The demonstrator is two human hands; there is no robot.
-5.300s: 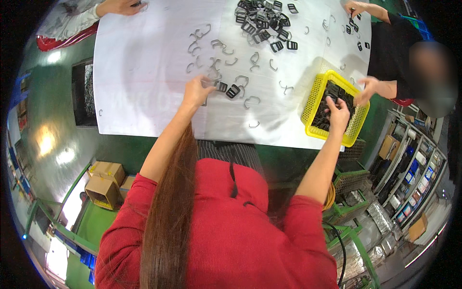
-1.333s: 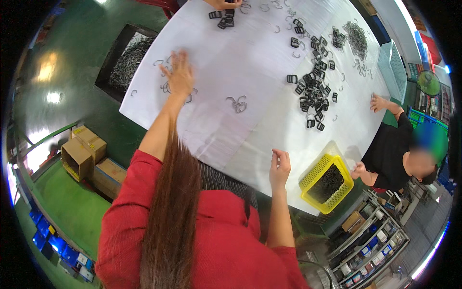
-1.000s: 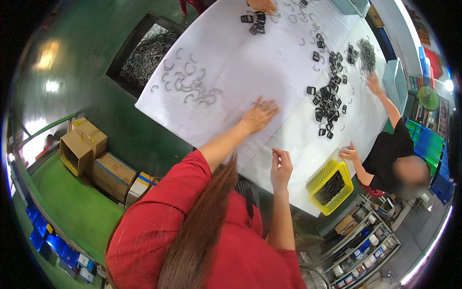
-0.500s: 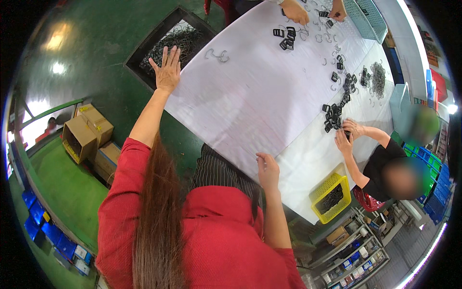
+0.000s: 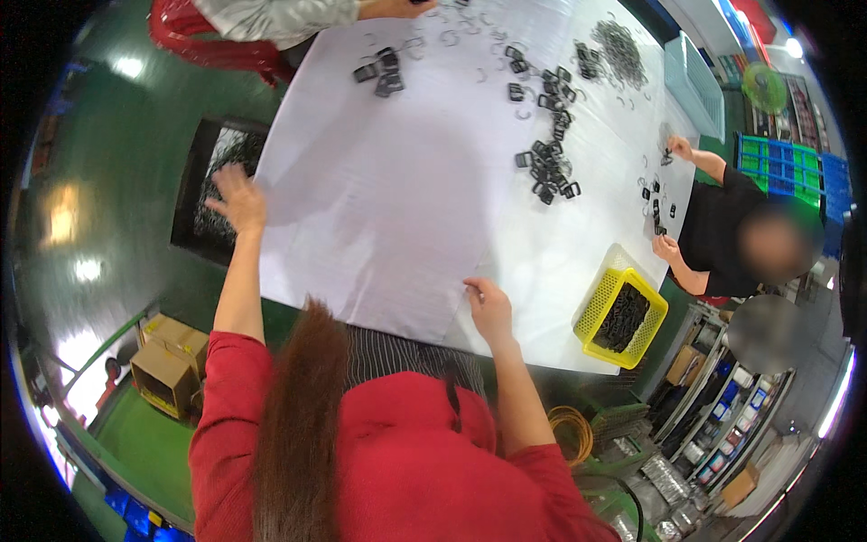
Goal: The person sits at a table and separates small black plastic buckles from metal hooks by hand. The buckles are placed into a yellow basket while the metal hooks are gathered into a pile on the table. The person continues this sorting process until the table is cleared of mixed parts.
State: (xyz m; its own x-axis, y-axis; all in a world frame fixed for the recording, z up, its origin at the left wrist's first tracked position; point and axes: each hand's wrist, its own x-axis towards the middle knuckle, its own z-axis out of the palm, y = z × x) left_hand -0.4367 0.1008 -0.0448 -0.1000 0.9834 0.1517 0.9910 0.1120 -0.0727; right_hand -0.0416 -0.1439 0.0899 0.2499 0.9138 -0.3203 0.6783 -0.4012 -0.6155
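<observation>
My left hand (image 5: 239, 199) is open with its fingers spread, over the edge between the white-covered table (image 5: 379, 208) and a black bin (image 5: 194, 194) beside it. Dark wire pieces (image 5: 233, 149) fill part of that bin, and my hand hides some of them. Near the table's front edge, my right hand (image 5: 490, 312) is closed, thumb and fingers curled together. Whatever it may hold is too small to make out. The cloth between my hands carries no visible parts.
Black buckles (image 5: 546, 170) and thin wire rings lie across the table, with a wire pile (image 5: 619, 54) farther back. A yellow basket (image 5: 623, 316) holds black parts at the right corner. One co-worker sits at the right, another at the far left.
My view has turned, so the table sits differently. Wire rings near the table's left edge no longer show. The right co-worker's hands have left the buckle heap and now are apart at the table edge.
</observation>
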